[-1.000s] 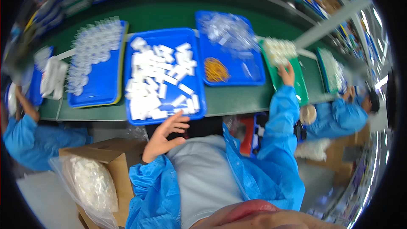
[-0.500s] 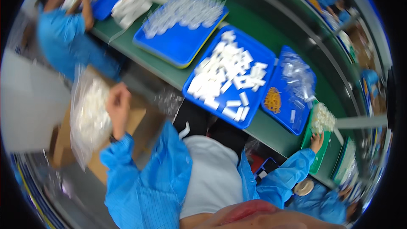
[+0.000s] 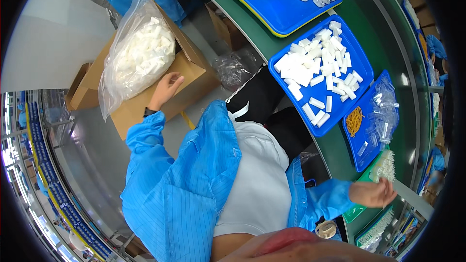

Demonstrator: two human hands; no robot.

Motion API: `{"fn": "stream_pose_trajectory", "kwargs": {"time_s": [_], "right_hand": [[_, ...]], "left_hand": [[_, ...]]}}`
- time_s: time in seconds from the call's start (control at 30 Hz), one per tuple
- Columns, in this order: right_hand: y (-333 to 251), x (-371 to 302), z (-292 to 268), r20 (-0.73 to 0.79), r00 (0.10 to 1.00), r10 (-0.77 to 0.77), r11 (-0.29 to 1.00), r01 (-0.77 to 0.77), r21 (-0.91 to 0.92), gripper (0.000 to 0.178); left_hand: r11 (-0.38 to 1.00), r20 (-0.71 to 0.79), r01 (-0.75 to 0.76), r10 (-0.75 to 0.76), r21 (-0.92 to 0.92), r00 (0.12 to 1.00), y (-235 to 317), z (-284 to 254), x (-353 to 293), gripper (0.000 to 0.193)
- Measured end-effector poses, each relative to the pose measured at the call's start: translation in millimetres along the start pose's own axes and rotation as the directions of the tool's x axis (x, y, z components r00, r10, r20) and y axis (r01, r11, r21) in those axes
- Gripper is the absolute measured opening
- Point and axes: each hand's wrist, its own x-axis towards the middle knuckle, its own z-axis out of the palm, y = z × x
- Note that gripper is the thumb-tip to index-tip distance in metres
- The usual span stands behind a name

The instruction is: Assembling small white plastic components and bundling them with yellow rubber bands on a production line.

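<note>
Green table (image 3: 264, 43), left fingers (image 3: 175, 82) loose by bag (image 3: 145, 53), right fingers (image 3: 387, 193) curled, contents unclear

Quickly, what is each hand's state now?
Left hand: open, fingers loosely bent, nothing visible in it, near the bag of white pieces.
Right hand: fingers curled, near the green tray; whether it holds something cannot be told.

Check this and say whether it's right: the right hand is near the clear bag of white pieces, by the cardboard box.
Wrong hand: the head view shows the left hand near the clear bag of white pieces, by the cardboard box.
</note>
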Motion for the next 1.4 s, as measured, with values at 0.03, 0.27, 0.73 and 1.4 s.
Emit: {"fn": "stream_pose_trajectory", "kwargs": {"time_s": [0.03,0.27,0.73,1.4], "right_hand": [[-6.1,-18.4,18.7,0.182,0.983,-0.023,0.993,0.001,0.12,0.043],[-123.0,-118.8,121.4,0.801,0.531,-0.276,0.832,-0.285,0.476,0.033],[-87.2,-182.3,82.4,0.972,0.157,0.177,0.74,-0.672,-0.027,0.028],[-50.6,-227.6,73.4,0.992,-0.016,0.128,0.803,-0.585,-0.113,0.024]], "left_hand": [[0.993,0.02,0.107,-0.106,-0.054,0.994,3.2,5.0,1.6,0.056],[0.931,0.084,0.351,-0.344,-0.099,0.935,43.4,29.0,59.4,0.063],[0.986,-0.079,0.156,-0.151,0.061,0.985,9.9,53.7,63.7,0.047],[0.991,0.116,-0.115,0.107,0.065,0.987,95.6,85.8,60.8,0.054]]}}
